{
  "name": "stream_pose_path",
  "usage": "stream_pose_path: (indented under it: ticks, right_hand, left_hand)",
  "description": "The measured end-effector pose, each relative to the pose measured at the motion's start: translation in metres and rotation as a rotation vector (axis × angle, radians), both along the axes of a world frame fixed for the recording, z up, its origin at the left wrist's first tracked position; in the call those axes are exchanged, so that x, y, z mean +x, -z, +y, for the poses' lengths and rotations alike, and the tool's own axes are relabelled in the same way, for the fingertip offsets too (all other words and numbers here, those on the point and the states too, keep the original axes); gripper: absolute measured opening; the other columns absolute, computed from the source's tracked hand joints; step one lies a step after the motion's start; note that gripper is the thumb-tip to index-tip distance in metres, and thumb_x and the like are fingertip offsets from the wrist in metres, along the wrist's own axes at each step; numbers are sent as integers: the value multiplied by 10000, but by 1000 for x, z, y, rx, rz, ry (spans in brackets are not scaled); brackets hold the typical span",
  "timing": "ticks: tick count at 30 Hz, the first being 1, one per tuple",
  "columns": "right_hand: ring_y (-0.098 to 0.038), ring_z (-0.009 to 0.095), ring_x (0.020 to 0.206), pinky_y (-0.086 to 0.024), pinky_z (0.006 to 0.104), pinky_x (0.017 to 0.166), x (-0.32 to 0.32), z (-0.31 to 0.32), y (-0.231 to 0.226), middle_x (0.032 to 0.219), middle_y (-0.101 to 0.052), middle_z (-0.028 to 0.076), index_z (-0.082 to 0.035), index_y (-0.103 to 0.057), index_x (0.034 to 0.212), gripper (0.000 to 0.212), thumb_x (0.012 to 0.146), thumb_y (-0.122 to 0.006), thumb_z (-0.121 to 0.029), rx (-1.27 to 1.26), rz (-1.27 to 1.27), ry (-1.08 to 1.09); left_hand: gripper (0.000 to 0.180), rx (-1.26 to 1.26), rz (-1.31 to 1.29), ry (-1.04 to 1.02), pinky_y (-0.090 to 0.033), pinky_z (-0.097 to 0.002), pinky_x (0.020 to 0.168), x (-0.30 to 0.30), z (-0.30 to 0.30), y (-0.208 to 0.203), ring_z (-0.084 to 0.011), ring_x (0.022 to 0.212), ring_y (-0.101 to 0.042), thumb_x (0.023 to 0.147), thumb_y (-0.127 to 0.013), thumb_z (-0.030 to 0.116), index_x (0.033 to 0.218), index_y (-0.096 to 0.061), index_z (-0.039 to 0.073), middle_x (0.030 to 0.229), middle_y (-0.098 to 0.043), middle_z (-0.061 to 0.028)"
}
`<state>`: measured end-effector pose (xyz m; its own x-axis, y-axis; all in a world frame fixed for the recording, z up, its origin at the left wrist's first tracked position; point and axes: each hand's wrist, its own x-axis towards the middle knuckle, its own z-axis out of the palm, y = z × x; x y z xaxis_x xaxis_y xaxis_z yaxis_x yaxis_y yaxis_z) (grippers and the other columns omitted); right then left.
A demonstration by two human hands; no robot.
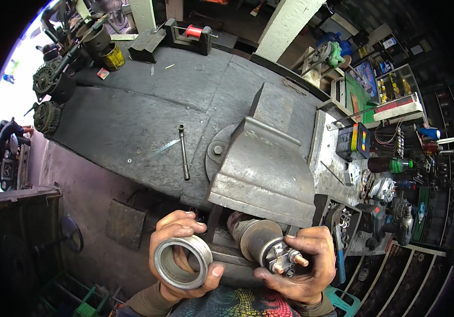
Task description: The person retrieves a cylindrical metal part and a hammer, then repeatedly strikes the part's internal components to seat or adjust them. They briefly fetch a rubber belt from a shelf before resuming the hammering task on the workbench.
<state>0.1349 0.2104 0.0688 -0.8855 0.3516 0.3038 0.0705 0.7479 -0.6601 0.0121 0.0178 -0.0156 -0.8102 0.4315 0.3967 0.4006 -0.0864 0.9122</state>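
Observation:
My left hand (pixel 170 230) is closed around a short, hollow metal cylinder (pixel 200 253), its open end tilted up toward me. In my right hand (pixel 314 261) is a starter solenoid (pixel 261 240), a dark cylinder with a terminal cap and two copper studs. The fingers press against its side and near the cap. Just beyond both hands stands a large grey bench vise (pixel 264 179). The solenoid is right at the vise's near side; whether the jaws touch it, I cannot tell. The hollow cylinder and the solenoid are apart.
On the dark metal workbench (pixel 131 105) lies a double-ended socket wrench (pixel 184 153), with small nuts nearby. Alternators (pixel 47 117) and a yellow can (pixel 112 57) stand at the far left. A red spool (pixel 193 31) sits at the back. A cordless drill (pixel 404 224) lies among tools at right.

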Motion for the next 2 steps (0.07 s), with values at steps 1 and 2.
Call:
stream_pose_path:
  ticks: [1,2]
  right_hand:
    - [-662,253,814,-546,345,639,0,1,-1,933,-656,134,-15,-655,1161,749,603,-1056,-313,2,-11,-16]
    - [-663,255,823,-548,347,647,1,3,-2,940,-659,134,-16,-650,1171,752,611,-1055,-312,5,-22,-30]
  left_hand:
    - [689,8,-11,-4,-500,-492,1015,0,0,0,-319,1122,-580,776,-861,309,1261,-490,-9,1078,-645,-159]
    - [692,6,-6,0,-497,-497,1024,0,1,0,-318,1129,-578,777,-860,310,1267,-493,-11,1084,-647,-162]
